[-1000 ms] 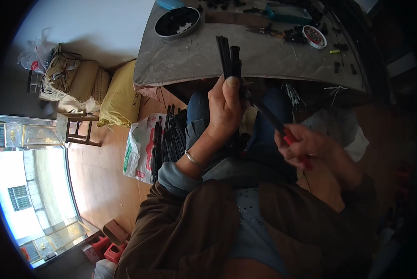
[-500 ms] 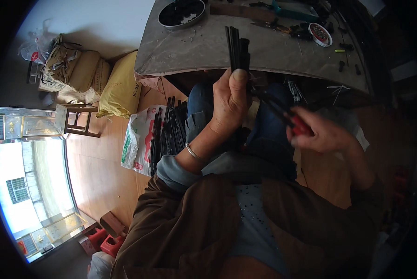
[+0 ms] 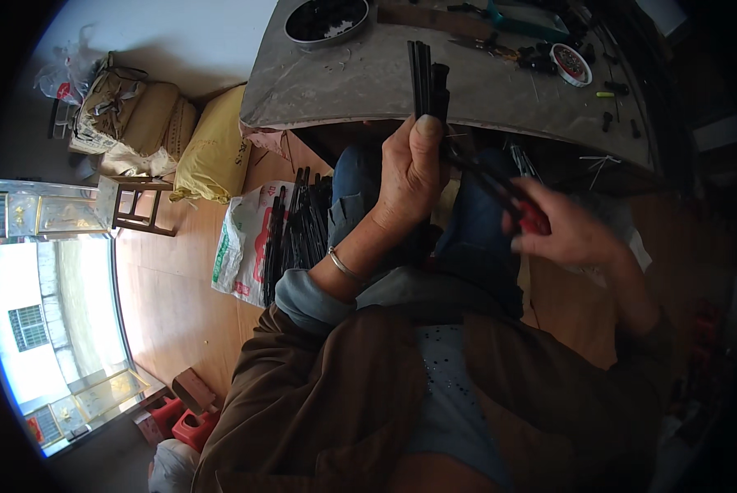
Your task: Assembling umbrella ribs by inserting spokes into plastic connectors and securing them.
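My left hand (image 3: 412, 168) is closed around a bundle of thin black rods (image 3: 421, 78), held upright with the thumb pressed along its front. A shorter, thicker black piece stands at the bundle's right side. My right hand (image 3: 578, 230), slightly blurred, grips a pair of pliers (image 3: 490, 179) by its red and black handles. The dark jaws reach up to the bundle just right of my left thumb, beside a thin wire end (image 3: 456, 135). Exactly what the jaws touch is hidden by the left hand. Both hands are above my knees, before the table's near edge.
A grey-topped table (image 3: 344, 90) carries a bowl of black parts (image 3: 325, 18), a small round dish (image 3: 571, 64), a teal tray (image 3: 526, 20) and loose tools. More black rods (image 3: 304, 230) lie on a white sack (image 3: 235, 246) at my left. Yellow sacks (image 3: 214, 156) and a wooden stool (image 3: 145, 205) stand farther left.
The bundle and left hand are slightly farther right in the picture, and the table has shifted likewise. The pliers are still at the bundle; the right hand has moved only a little.
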Demonstrator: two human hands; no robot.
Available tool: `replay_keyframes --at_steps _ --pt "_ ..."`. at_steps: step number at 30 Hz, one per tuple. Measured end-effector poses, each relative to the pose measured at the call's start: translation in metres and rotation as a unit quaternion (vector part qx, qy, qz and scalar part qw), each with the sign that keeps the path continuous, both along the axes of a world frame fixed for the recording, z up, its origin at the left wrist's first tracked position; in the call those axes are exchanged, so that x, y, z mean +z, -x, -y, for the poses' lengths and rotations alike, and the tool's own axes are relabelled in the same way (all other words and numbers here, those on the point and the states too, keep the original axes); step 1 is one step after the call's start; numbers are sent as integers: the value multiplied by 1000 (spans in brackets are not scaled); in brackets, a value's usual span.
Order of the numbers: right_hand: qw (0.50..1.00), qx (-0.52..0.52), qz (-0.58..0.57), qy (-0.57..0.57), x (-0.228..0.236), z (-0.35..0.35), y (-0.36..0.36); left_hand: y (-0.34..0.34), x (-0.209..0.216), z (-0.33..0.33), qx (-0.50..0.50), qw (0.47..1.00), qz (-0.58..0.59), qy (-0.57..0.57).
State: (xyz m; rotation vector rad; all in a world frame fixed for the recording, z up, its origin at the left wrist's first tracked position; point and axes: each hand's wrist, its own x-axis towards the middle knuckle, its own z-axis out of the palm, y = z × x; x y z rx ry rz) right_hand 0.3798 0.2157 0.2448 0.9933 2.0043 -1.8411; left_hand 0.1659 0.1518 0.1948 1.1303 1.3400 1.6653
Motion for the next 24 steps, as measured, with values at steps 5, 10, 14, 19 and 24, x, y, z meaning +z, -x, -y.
replay_keyframes --at_steps 5,10,14,19,24 --pt "984 -81 -55 147 -10 8 -2 3 -2 -1 -37 997 62 7" --pt "965 -87 -110 223 10 10 6 3 7 3 -74 994 84 17" --pt "971 -49 -47 230 21 4 3 3 4 1 -86 993 85 16" --pt "936 -105 -40 334 15 27 10 4 6 4 -92 991 95 24" --pt "925 -108 -70 358 8 30 16 4 4 1 -67 992 108 27"
